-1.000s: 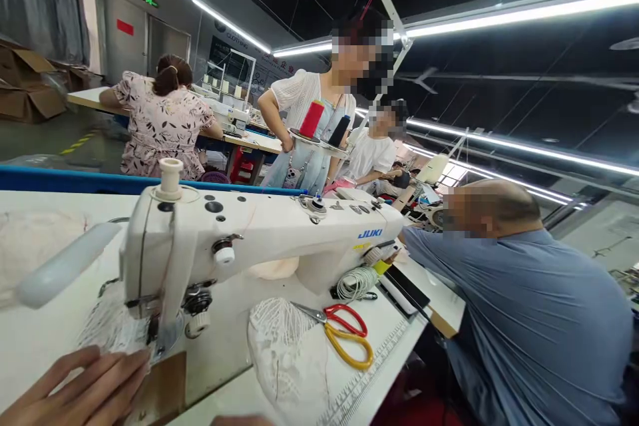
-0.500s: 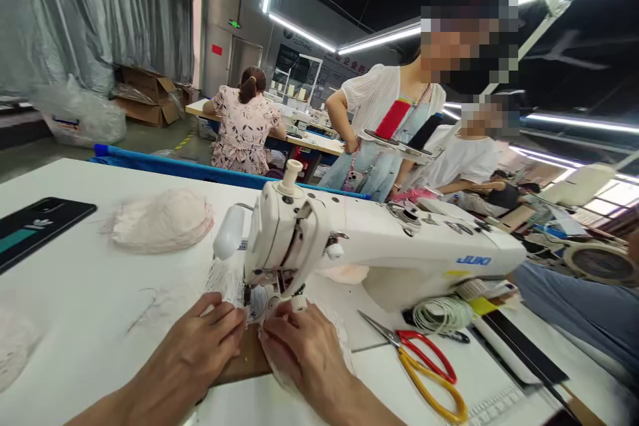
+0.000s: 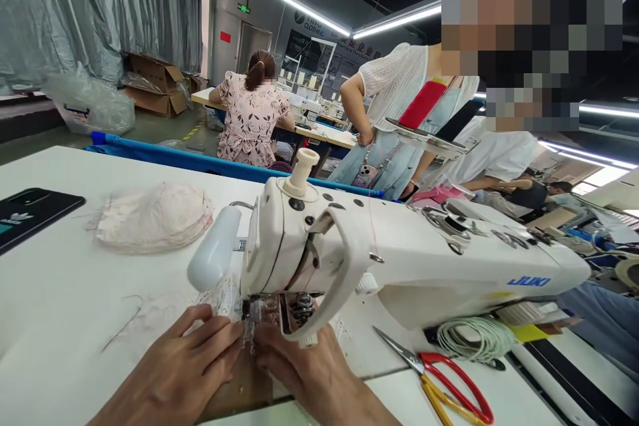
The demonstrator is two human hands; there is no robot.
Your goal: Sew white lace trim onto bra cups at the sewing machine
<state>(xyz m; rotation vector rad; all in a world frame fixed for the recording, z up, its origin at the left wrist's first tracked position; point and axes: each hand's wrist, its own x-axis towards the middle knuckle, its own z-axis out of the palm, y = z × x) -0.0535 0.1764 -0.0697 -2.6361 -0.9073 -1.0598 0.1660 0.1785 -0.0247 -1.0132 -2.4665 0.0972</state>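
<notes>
White lace fabric (image 3: 227,298) lies at the needle area of a white sewing machine (image 3: 424,259). My left hand (image 3: 194,356) is just left of the presser foot, its fingers closed together on the lace edge. Under the machine head, my right hand (image 3: 312,363) has its bent fingertips pinched on the same lace. The machine's curved white lever partly covers those fingertips. Both hands rest close together above a brown patch (image 3: 234,379) on the machine bed.
Scissors with red and orange handles (image 3: 439,373) lie right of my right hand, near coiled pale cord (image 3: 474,339). Stacked pale fabric pieces (image 3: 154,216) and a black phone (image 3: 37,213) sit on the left. A person (image 3: 394,100) stands beyond the machine; another (image 3: 254,110) sits farther back.
My view has moved closer to the machine. My right hand has slid further under the machine head, and the pale fabric hanging below it no longer shows. My left hand keeps beside the needle.
</notes>
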